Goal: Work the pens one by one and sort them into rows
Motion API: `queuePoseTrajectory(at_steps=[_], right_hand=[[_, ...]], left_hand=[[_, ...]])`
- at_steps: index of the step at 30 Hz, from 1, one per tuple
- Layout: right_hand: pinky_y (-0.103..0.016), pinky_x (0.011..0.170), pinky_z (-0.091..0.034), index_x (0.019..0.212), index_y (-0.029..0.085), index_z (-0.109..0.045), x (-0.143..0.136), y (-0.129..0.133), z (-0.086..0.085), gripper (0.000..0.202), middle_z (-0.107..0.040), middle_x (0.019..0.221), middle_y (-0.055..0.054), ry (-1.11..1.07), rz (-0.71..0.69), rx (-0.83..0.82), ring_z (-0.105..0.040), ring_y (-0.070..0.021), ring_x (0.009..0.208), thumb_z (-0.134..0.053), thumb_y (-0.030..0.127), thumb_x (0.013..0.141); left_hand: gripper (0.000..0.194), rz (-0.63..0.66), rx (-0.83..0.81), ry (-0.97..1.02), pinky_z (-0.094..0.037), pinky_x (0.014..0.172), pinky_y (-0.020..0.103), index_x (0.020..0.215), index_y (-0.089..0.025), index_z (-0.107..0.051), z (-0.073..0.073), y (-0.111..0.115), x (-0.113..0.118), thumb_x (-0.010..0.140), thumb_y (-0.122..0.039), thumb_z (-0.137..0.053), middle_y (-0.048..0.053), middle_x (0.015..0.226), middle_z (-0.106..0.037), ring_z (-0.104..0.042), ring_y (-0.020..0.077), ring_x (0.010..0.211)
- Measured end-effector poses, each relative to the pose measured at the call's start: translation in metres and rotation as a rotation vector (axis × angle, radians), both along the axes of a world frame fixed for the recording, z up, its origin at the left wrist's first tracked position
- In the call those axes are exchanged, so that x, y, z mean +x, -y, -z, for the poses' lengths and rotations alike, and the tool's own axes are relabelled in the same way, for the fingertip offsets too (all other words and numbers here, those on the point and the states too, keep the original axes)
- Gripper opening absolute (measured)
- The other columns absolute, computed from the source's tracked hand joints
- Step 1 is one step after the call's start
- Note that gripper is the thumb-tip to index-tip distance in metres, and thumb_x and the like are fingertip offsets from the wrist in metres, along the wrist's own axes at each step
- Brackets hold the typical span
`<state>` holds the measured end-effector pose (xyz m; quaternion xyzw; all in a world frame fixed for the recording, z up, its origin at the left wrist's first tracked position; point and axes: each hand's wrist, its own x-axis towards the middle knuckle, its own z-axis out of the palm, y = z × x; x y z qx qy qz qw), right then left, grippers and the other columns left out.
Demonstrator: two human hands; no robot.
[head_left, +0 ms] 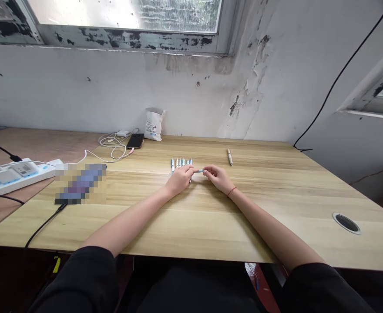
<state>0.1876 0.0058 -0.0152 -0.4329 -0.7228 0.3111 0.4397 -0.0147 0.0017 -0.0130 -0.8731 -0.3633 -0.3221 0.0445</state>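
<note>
Several pens [179, 162] with white and blue bodies lie side by side in a row on the wooden table [178, 226]. My left hand [179, 179] rests over their near ends and hides part of them. Between my two hands a light blue pen [200, 171] lies crosswise. The fingertips of my left hand are closed at its left end, while my right hand [218, 178] pinches the right end. Fingers cover both tips of this pen. Farther back to the right, a single pale pen [230, 157] lies apart from the row.
At the back stands a white bag [154, 124] beside a dark phone [135, 141] and a coiled white cable [111, 141]. A blurred-out device [82, 184] with a black cable lies left, near a power strip [21, 176]. A round cable hole [346, 223] is at right.
</note>
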Motion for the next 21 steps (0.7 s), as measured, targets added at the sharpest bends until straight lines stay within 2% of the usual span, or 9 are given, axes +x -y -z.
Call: queuePoseTrajectory(at_steps=[2, 5, 7, 10, 12, 17, 21], right_hand=[[-0.028, 0.062, -0.046, 0.089, 0.017, -0.063, 0.0, 0.0003, -0.0008, 0.034, -0.067, 0.075, -0.005, 0.05, 0.006, 0.019, -0.059, -0.0167, 0.068, -0.051, 0.048, 0.081], [-0.027, 0.06, -0.042, 0.074, 0.017, -0.063, -0.0002, 0.0011, -0.0023, 0.038, -0.064, 0.066, -0.003, 0.141, 0.01, 0.041, -0.056, -0.0152, 0.062, -0.044, 0.049, 0.085], [-0.026, 0.058, -0.041, 0.071, 0.017, -0.062, -0.0002, 0.0015, -0.0027, 0.04, -0.062, 0.065, -0.003, 0.153, 0.009, 0.045, -0.053, -0.0139, 0.059, -0.042, 0.049, 0.085], [-0.025, 0.056, -0.041, 0.097, 0.017, -0.061, 0.0004, 0.0011, -0.0018, 0.035, -0.064, 0.078, -0.003, 0.065, -0.008, 0.03, -0.05, -0.0113, 0.057, -0.051, 0.047, 0.081], [-0.024, 0.053, -0.04, 0.105, 0.017, -0.056, 0.0008, -0.0001, -0.0006, 0.04, -0.063, 0.086, -0.004, 0.008, -0.015, 0.019, -0.047, -0.0093, 0.054, -0.056, 0.046, 0.077], [-0.025, 0.054, -0.04, 0.081, 0.017, -0.059, 0.0006, -0.0018, -0.0005, 0.034, -0.062, 0.074, -0.003, 0.021, -0.008, 0.007, -0.049, -0.0116, 0.056, -0.052, 0.05, 0.079], [-0.026, 0.058, -0.04, 0.066, 0.017, -0.058, 0.0005, 0.0005, -0.0037, 0.041, -0.059, 0.064, -0.002, 0.102, -0.017, 0.004, -0.05, -0.0131, 0.059, -0.043, 0.051, 0.084]], left_hand=[[0.032, -0.011, 0.005, -0.015, -0.041, 0.085, 0.031, 0.113, -0.023, -0.056, -0.0008, 0.0014, -0.0001, 0.087, -0.009, -0.042, 0.005, 0.109, -0.058, -0.055, 0.0166, 0.102], [0.032, -0.014, 0.012, -0.024, -0.041, 0.084, 0.03, 0.112, -0.023, -0.056, -0.0015, 0.0031, 0.0, 0.087, -0.008, -0.042, 0.005, 0.11, -0.058, -0.054, 0.0165, 0.104], [0.032, -0.018, 0.016, -0.019, -0.04, 0.084, 0.03, 0.112, -0.022, -0.055, -0.0012, 0.0034, 0.0003, 0.087, -0.008, -0.042, 0.005, 0.111, -0.058, -0.054, 0.0164, 0.104], [0.032, -0.028, 0.013, -0.018, -0.04, 0.082, 0.03, 0.112, -0.021, -0.055, 0.0001, 0.003, 0.001, 0.086, -0.007, -0.042, 0.006, 0.111, -0.058, -0.054, 0.0168, 0.104], [0.032, -0.032, 0.01, -0.02, -0.04, 0.083, 0.031, 0.112, -0.021, -0.054, 0.001, 0.0025, 0.0012, 0.086, -0.007, -0.042, 0.006, 0.111, -0.058, -0.054, 0.0172, 0.104], [0.033, -0.032, 0.006, -0.016, -0.04, 0.086, 0.032, 0.112, -0.021, -0.054, 0.0013, 0.0025, 0.001, 0.085, -0.007, -0.042, 0.007, 0.112, -0.057, -0.053, 0.0177, 0.106], [0.034, -0.036, -0.002, -0.011, -0.04, 0.087, 0.033, 0.113, -0.022, -0.054, 0.0006, 0.003, 0.0012, 0.085, -0.007, -0.041, 0.006, 0.112, -0.057, -0.053, 0.0177, 0.106]])
